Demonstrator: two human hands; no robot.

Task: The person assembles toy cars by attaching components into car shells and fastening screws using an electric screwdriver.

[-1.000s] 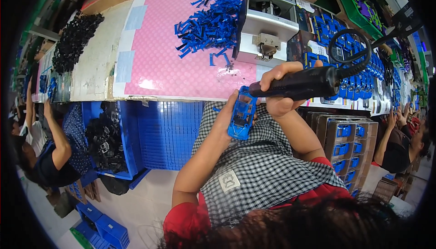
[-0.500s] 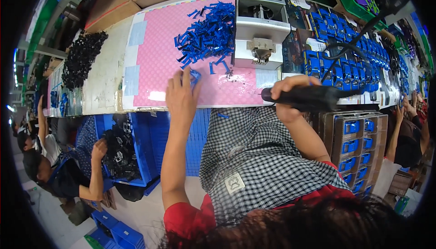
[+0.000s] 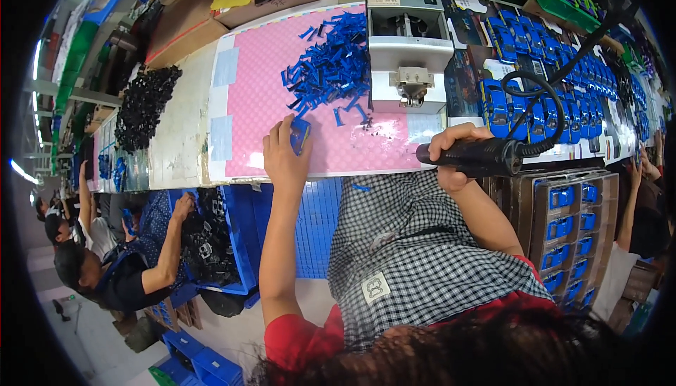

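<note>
My left hand [image 3: 286, 155] rests on the pink mat [image 3: 246, 90], its fingers closed around a small blue toy car body [image 3: 301, 134]. In my right hand [image 3: 454, 137] is a black electric screwdriver [image 3: 486, 158], held level over the mat's front edge with its tip toward the left. A coiled black cord [image 3: 556, 122] runs from its back end. Beyond my left hand lies a heap of small blue plastic parts [image 3: 327, 62], with a few loose ones and tiny dark screws [image 3: 373, 129] nearer to me.
A grey metal machine [image 3: 408, 51] stands behind the mat. Rows of blue toy cars [image 3: 539, 115] fill the right side. Beside my lap, a tray [image 3: 539, 238] holds more cars. To the left are black parts [image 3: 144, 104] and a co-worker's arm [image 3: 165, 252] at a blue bin [image 3: 243, 245].
The whole view has shifted slightly. The car body shows more clearly in my left hand, and the screwdriver has turned a little. The co-worker's hand has moved farther over the bin.
</note>
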